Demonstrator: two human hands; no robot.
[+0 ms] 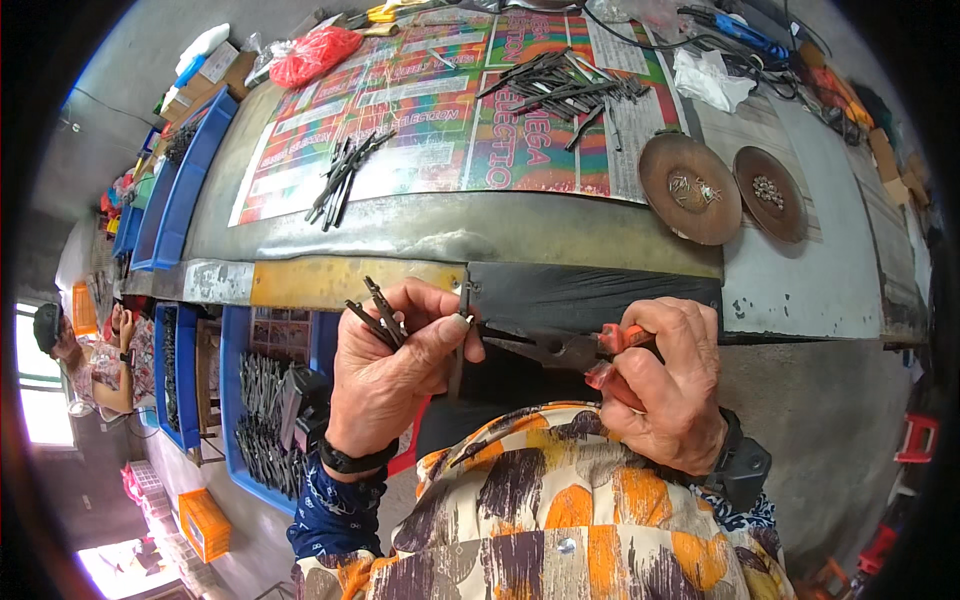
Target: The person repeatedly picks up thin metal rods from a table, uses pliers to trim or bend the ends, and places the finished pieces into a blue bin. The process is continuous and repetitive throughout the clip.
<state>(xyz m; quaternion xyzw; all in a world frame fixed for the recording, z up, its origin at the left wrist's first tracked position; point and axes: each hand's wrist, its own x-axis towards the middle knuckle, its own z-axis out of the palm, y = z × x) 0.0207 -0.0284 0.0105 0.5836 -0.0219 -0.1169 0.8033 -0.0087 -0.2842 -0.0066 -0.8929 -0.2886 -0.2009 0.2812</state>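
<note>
My left hand point(395, 365) is closed on several thin dark metal strips point(382, 318) that fan out past its fingers. One more dark strip point(466, 292) stands upright, pinched between its thumb and forefinger. My right hand point(665, 385) grips the red handles of a pair of pliers point(565, 350). The dark jaws of the pliers point left and reach the fingertips of my left hand, at the lower end of the pinched strip. Whether the jaws close on that strip, I cannot tell. Both hands are in front of the workbench edge, above my lap.
Dark strips lie in a small pile point(345, 180) and a larger pile point(565, 85) on a colourful printed sheet point(420, 150). Two brown bowls point(690, 150) point(760, 160) hold small metal parts. A blue crate point(233, 400) of strips stands at left; another person point(100, 370) sits beyond.
</note>
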